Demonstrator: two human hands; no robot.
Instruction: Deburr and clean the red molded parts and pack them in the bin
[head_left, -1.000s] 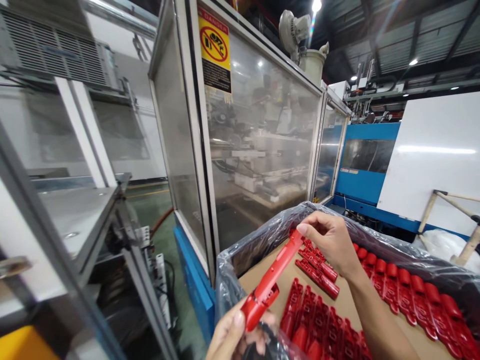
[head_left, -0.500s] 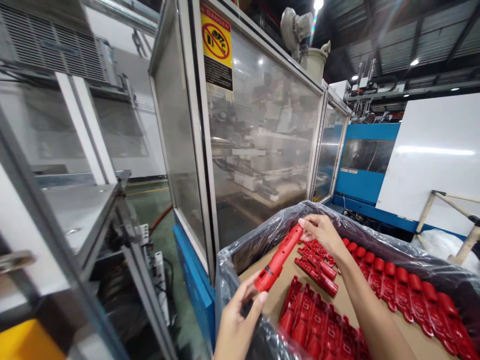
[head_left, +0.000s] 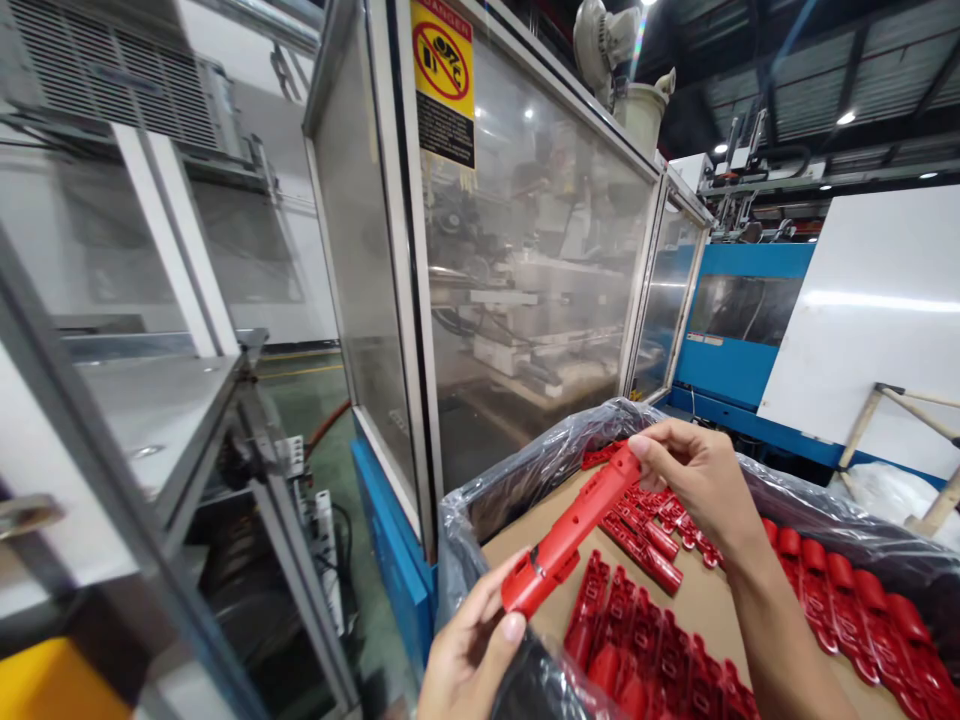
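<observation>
With the left hand (head_left: 469, 650) pinching its near end and the right hand (head_left: 694, 480) its far end, the long red moulded plastic part (head_left: 574, 530) is best kept level over the plastic-lined cardboard box (head_left: 517, 475) and turned slowly.

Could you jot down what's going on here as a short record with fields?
Held part: long red plastic part, tilted, above the box
Left hand: grips its lower, thicker end
Right hand: pinches its upper end
Box: plastic-lined box, cardboard sheet inside
Contents: rows of red parts lying on the cardboard
Behind: glass machine guard with yellow danger sign

A cardboard sheet (head_left: 697, 600) in the plastic-lined box (head_left: 480, 505) carries rows of red parts (head_left: 847, 600).
</observation>
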